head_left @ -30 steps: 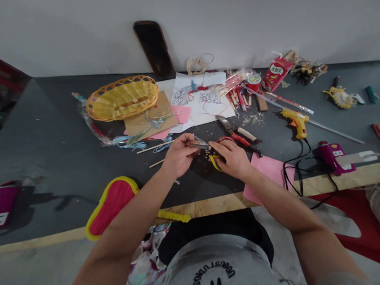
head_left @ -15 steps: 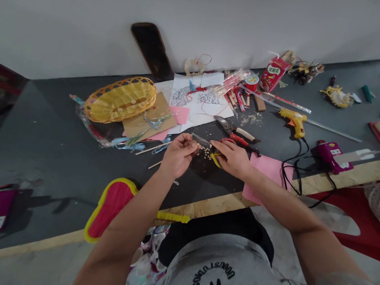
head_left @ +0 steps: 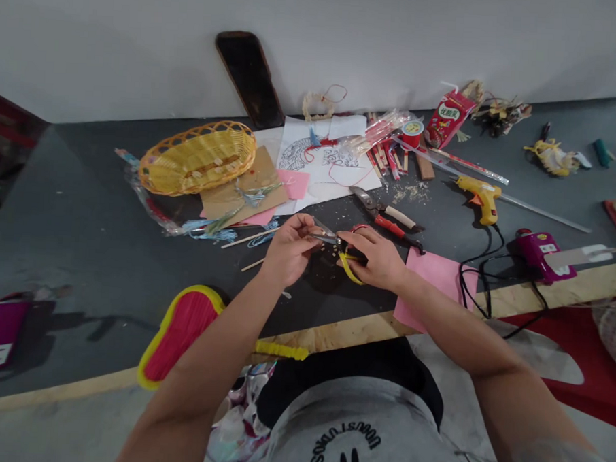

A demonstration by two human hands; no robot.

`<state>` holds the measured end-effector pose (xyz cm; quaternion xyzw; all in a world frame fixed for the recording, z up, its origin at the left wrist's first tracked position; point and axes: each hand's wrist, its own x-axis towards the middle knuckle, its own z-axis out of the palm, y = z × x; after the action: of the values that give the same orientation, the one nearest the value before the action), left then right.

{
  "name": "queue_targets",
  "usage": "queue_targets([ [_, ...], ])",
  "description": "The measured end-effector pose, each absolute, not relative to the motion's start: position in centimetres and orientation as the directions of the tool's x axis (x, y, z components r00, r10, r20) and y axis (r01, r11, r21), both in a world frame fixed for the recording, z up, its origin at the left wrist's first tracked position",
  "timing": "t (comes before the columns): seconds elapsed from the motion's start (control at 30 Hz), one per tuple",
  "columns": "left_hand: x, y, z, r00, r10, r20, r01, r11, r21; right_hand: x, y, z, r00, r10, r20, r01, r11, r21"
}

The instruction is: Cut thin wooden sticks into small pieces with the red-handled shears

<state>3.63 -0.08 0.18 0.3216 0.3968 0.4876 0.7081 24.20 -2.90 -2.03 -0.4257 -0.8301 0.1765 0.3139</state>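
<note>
Scissors [head_left: 351, 268] with yellow and red handle loops are in my right hand [head_left: 375, 256], blades parted and pointing left. Their tips reach the fingers of my left hand [head_left: 289, 249], which are pinched together on something too small to make out. Small pale bits lie on the dark table [head_left: 103, 249] under the blades. Just beyond my right hand rest red-handled pruning shears [head_left: 385, 217]. Thin sticks [head_left: 250, 237] and light blue tassels [head_left: 209, 229] lie to the left of my left hand.
A yellow woven basket [head_left: 199, 159] stands back left, near a leaning phone [head_left: 250, 79]. Printed paper [head_left: 315, 173] lies behind my hands. To the right are a yellow glue gun [head_left: 480, 196], black cord, pink paper [head_left: 433, 284] and a purple box [head_left: 544, 253]. A pink-and-yellow fan [head_left: 181, 331] sits front left.
The scissor blades have opened from a closed position. My right hand has shifted slightly left, while my left hand stays nearly in place. The view has moved a little.
</note>
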Motion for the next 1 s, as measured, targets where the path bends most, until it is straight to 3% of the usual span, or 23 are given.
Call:
queue_targets([
  [0.27, 3.93, -0.13, 0.27, 0.171, 0.955, -0.241, -0.419, 0.292, 0.860, 24.30, -2.88, -2.12, -0.454, 0.816, 0.357, 0.573, 0.574, -0.585],
  [0.77, 3.67, -0.02, 0.09, 0.173, 0.955, -0.240, -0.429, 0.293, 0.855, 24.32, -3.23, -2.29, -0.475, 0.786, 0.396, 0.655, 0.617, -0.437],
  [1.0, 3.81, -0.18, 0.02, 0.188, 0.958, -0.216, -0.414, 0.277, 0.867, 24.22, -3.08, -1.94, -0.432, 0.797, 0.423, 0.650, 0.600, -0.467],
])
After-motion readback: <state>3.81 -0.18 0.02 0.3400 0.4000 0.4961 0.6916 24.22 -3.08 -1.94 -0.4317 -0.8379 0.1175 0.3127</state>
